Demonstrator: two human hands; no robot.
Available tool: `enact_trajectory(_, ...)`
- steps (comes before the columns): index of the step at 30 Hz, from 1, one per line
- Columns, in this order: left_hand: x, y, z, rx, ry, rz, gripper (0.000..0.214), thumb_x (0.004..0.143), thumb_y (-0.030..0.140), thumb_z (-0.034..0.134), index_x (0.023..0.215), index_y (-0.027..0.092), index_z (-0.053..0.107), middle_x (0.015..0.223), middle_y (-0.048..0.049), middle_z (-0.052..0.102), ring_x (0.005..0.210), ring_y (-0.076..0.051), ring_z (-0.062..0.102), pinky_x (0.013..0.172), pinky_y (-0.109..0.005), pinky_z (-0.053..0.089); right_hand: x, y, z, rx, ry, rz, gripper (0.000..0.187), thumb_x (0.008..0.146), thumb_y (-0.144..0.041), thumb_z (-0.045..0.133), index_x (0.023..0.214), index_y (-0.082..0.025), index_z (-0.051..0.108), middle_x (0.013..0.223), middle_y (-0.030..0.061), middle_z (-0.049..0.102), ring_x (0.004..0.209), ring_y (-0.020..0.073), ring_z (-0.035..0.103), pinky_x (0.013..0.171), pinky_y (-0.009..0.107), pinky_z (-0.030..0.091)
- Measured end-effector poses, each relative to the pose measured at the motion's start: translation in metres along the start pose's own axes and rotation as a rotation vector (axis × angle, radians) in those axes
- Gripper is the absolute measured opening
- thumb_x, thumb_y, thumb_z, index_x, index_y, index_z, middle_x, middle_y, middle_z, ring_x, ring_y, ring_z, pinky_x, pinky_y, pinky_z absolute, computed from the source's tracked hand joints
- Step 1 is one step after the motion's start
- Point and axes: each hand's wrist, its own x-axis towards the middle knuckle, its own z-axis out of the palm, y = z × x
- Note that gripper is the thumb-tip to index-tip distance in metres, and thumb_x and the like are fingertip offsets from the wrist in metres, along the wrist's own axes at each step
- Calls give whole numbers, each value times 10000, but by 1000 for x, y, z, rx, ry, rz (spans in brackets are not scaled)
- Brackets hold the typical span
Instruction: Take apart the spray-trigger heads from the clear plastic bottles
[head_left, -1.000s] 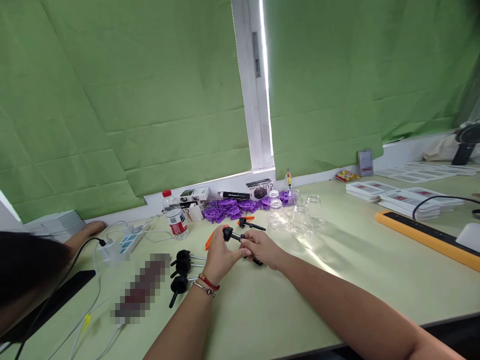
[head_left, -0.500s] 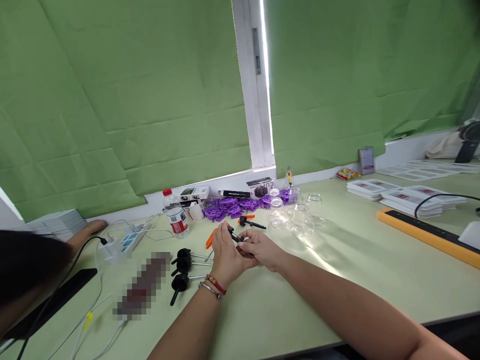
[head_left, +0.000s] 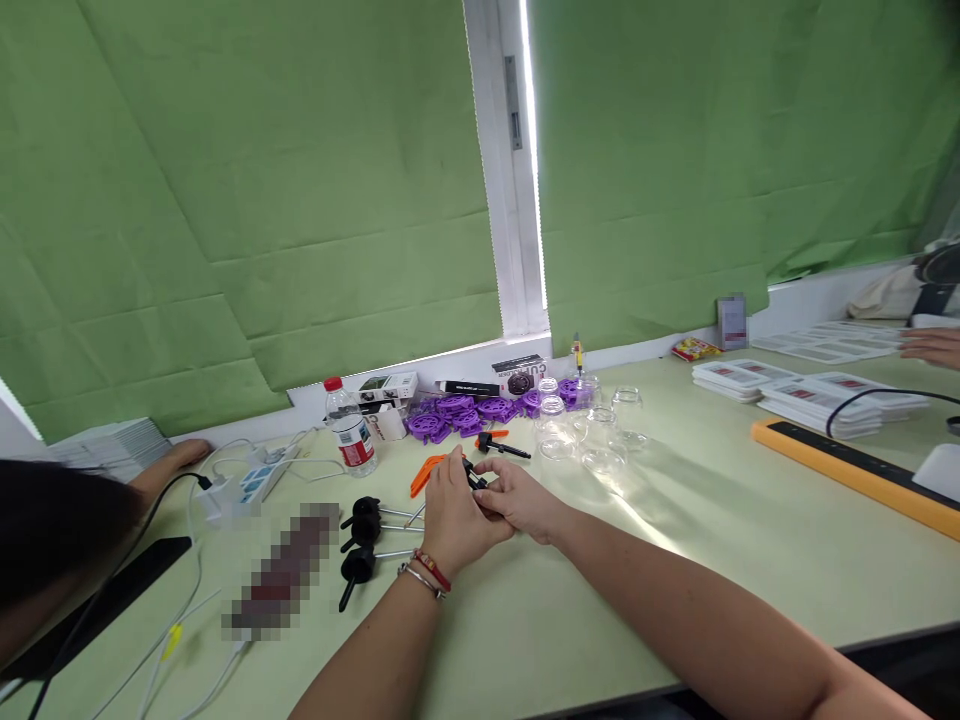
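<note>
Both my hands meet over the middle of the table, closed on a small black part [head_left: 473,477] that they mostly hide. My left hand [head_left: 456,510] grips it from the left, its fingers pointing up and away. From the right, the bent fingers of my right hand [head_left: 517,495] hold the part's near end. Just beyond my left fingers lies an orange plastic piece [head_left: 425,474]. Several black pieces with metal rods [head_left: 360,563] lie left of my left hand. Another black piece with a thin stem [head_left: 502,446] rests past my hands.
Purple plastic parts [head_left: 454,416] are piled at the back, near a water bottle [head_left: 355,440]. Clear cups [head_left: 600,437] stand to their right. A power strip [head_left: 262,478] with cables lies left, beside another person's head [head_left: 64,550]. Another person's hand [head_left: 934,346] shows far right.
My hands have shifted slightly around the black part, which is now more covered by my fingers. Another person's hand has come into view at the far right edge.
</note>
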Motion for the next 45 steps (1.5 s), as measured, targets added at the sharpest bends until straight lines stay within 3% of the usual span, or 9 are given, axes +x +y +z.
enact_trajectory(3, 5, 1, -10, 45, 10, -57, 932, 402, 335, 844, 1237, 181, 459, 1189, -161, 514, 1186, -410, 409, 1026, -505, 249, 5, -4, -8, -48, 15, -36, 512, 758, -452, 647, 1152, -208, 429, 750, 7, 648, 654, 154, 630, 600, 280, 474)
enact_trajectory(5, 10, -1, -20, 71, 50, -112, 952, 400, 379, 854, 1242, 194, 449, 1186, -145, 527, 1185, -388, 421, 1014, -481, 269, 11, -4, -20, -156, 124, -98, 418, 806, -450, 579, 1128, -207, 469, 832, 30, 641, 667, 145, 619, 615, 289, 478)
enact_trajectory(9, 22, -10, -40, -86, 153, -288, 842, 419, 377, 860, 1157, 205, 492, 1109, -121, 569, 1115, -343, 492, 941, -427, 334, 26, 1, -43, -563, 331, -171, 176, 802, -334, 551, 876, -191, 624, 808, 41, 631, 712, 163, 586, 655, 307, 461)
enact_trajectory(15, 26, -17, -44, -513, -1, -555, 535, 620, 469, 729, 1003, 176, 498, 817, -44, 622, 701, -175, 594, 575, -257, 403, 53, 9, -43, -1120, 128, -100, 157, 718, -120, 600, 748, -206, 728, 892, 70, 703, 867, 216, 618, 733, 301, 446)
enact_trajectory(18, 25, -14, -45, -665, -95, -641, 471, 659, 540, 645, 920, 171, 515, 769, -39, 627, 630, -170, 616, 440, -211, 332, 64, 8, -37, -1193, 85, -13, 84, 643, -141, 689, 684, -199, 735, 797, 61, 711, 830, 219, 633, 693, 276, 446)
enact_trajectory(25, 26, -12, -49, -816, -288, -817, 555, 687, 638, 545, 952, 151, 521, 764, -94, 668, 602, -206, 655, 372, -207, 317, 74, 12, -30, -1298, 122, 81, 71, 629, -208, 730, 696, -186, 740, 820, 73, 720, 841, 222, 644, 689, 260, 442)
enact_trajectory(35, 25, -9, -46, -792, -406, -899, 523, 722, 654, 483, 935, 176, 465, 726, -84, 667, 534, -214, 651, 335, -211, 320, 69, 14, -31, -1267, 87, 54, 41, 668, -165, 658, 687, -151, 693, 786, 83, 702, 768, 204, 633, 626, 254, 410)
enact_trajectory(39, 22, -6, -43, -784, -464, -889, 519, 726, 671, 457, 902, 183, 473, 715, -76, 659, 547, -215, 654, 338, -204, 314, 66, 8, -33, -1189, 87, -35, 55, 713, -168, 603, 714, -154, 656, 798, 63, 689, 746, 161, 609, 614, 232, 402)
enact_trajectory(45, 18, 0, -36, -768, -554, -874, 533, 710, 676, 467, 889, 175, 498, 708, -87, 650, 557, -221, 650, 345, -208, 326, 33, -18, -36, -495, 90, -144, 112, 693, -156, 589, 803, -154, 611, 639, -4, 626, 629, 119, 586, 595, 227, 432)
